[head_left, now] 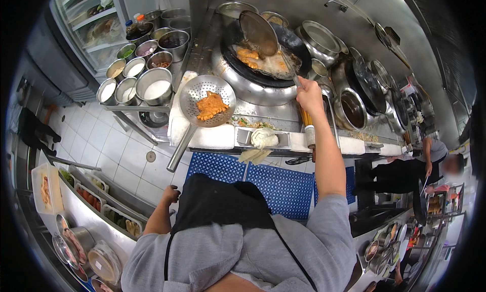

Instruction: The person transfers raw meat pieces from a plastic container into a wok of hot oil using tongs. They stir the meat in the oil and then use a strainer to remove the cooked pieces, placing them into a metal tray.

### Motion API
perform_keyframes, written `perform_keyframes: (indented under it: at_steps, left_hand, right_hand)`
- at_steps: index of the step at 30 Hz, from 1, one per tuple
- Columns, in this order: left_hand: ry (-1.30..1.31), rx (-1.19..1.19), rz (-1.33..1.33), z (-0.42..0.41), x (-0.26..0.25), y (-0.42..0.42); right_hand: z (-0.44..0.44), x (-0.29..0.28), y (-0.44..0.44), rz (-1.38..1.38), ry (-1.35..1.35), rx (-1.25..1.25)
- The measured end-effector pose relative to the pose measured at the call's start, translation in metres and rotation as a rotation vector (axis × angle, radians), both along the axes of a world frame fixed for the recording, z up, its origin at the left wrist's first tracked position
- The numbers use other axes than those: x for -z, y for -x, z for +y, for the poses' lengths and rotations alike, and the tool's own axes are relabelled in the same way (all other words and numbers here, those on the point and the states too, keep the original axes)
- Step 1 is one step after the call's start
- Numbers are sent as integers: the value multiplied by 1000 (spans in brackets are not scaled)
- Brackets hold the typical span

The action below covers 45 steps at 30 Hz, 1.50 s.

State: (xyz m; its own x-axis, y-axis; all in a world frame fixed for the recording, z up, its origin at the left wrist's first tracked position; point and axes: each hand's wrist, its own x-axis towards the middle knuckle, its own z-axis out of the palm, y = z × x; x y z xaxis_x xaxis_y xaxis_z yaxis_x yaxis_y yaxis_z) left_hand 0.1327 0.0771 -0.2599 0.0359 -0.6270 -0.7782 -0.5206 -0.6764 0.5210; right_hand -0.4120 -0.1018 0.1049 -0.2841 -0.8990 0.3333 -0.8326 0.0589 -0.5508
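Note:
My right hand grips the long handle of a round skimmer, whose head is over the far left part of a large black wok. Orange-brown fried pieces lie in bubbling oil in the wok. Left of the wok, a perforated metal strainer rests at the counter's edge, its handle pointing towards me, with a fried orange piece in it. My left hand hangs low at my left side, away from the counter, fingers curled; I see nothing in it.
Several metal pots of powders and chopped ingredients stand on a side table at left. A folded white towel lines the counter's front edge. More woks and pots stand at right. Behind are vegetable baskets; another person stands far right.

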Motion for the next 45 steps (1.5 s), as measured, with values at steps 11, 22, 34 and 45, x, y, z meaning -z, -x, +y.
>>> perform_keyframes:
  at_steps: [11,22,34,45]
  left_hand:
    - [82,76,9,-3,13,0]
    - [-19,-114,67,11,11,-14]
    - [88,31,-88,29,6,-16]
    - [26,-120,89,-4,-9,3]
  right_hand:
    - [29,-35,-3,105,-55,278]
    - [-46,56,17,-1370,-276,162]
    - [-12,37,45,-1382,-211,49]
    - [-27,-1,15,-1065,-42,157]
